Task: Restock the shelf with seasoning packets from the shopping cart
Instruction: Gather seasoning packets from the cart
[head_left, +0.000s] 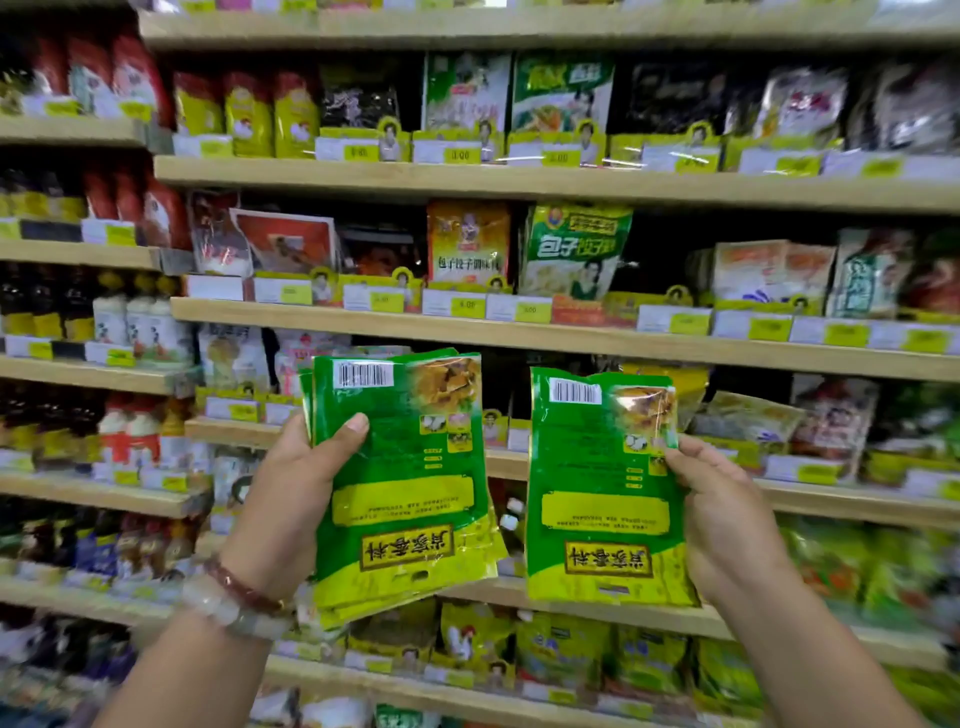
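Holding a fanned stack of green seasoning packets (400, 483) in the left hand (291, 499), thumb curled over the front near the upper left edge, fingers hidden behind; several packet edges peeking out at the lower left, so probably three or more. Pinching a single green seasoning packet (602, 488) by its right edge in the right hand (722, 509), thumb on the front, remaining fingers out of sight behind. Both raised in front of the wooden shelf (519, 332), backs facing the camera, barcodes up and printing upside down, neither touching any shelf edge yet. Risk first: stack gripped along one side only, glossy film against glossy film, so likely to slide apart and drop if tilted further or loosened. Single packet held at one edge, floppy, apt to fold or catch on a price-tag strip (467, 306) when pushed in. Also a fair chance of shelving upside down or back-out unless turned. Matching slot not identifiable among the blurred rows; wrong-row placement possible. Both forearms angled upward, wrists level, a beaded bracelet (234, 597) on the left wrist. Shopping cart not in view.
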